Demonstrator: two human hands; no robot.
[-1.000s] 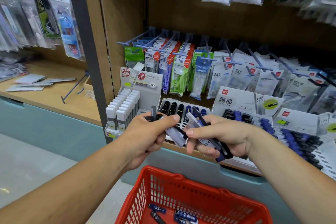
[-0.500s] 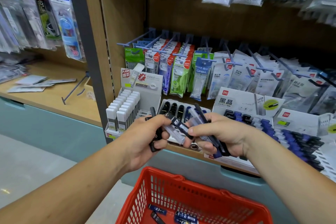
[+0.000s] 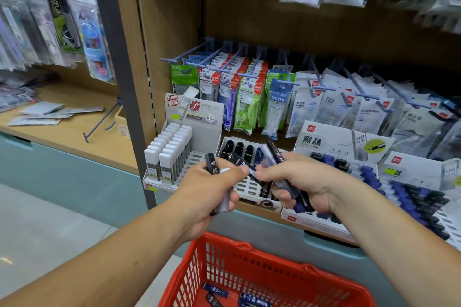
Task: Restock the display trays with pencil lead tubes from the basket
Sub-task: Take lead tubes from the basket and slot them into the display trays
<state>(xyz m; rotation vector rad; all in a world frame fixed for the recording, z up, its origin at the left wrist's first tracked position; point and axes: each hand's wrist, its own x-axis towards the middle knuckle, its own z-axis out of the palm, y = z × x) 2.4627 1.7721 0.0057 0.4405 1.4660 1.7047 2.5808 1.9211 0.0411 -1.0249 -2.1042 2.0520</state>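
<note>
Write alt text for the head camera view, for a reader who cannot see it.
Two hands hold pencil lead tubes before a stationery shelf: the left hand grips a few, one marked HB 05, and the right hand grips a bundle. Below is a red basket with several more tubes; partly filled display trays stand behind.

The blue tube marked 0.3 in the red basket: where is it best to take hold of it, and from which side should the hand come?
Pinch the blue tube across its two long edges near the middle, coming straight down from above. It lies flat on the floor of the red basket, whose walls likely block a sideways reach.
</note>
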